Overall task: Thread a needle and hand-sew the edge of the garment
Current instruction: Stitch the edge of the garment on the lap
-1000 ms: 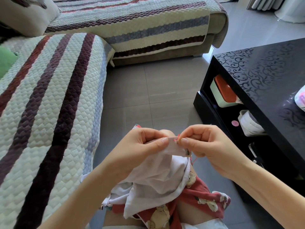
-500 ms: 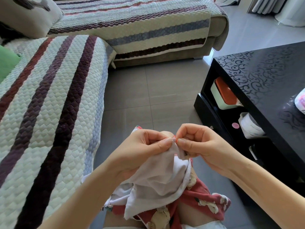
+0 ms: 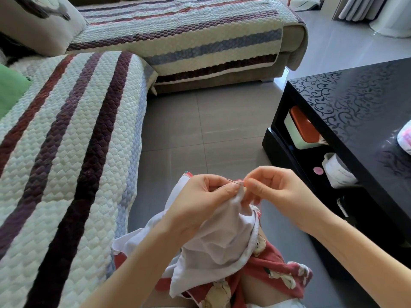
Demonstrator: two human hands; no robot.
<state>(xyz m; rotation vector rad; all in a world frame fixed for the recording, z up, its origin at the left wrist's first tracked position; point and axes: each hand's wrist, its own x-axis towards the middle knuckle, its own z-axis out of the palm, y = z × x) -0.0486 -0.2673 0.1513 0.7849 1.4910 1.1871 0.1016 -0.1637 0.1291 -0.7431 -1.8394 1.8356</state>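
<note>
Left hand (image 3: 200, 203): fingers clamped on the white garment (image 3: 222, 238) edge.
Right hand (image 3: 280, 192): fingers pinch the needle (image 3: 234, 182).

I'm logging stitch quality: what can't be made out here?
Head view:
thread: too thin to trace.
needle: right end hidden in the right hand's pinch.
garment's sewn edge: covered by the left hand's thumb and fingers.
white object on the black table: cut off by the frame's right edge.
</note>
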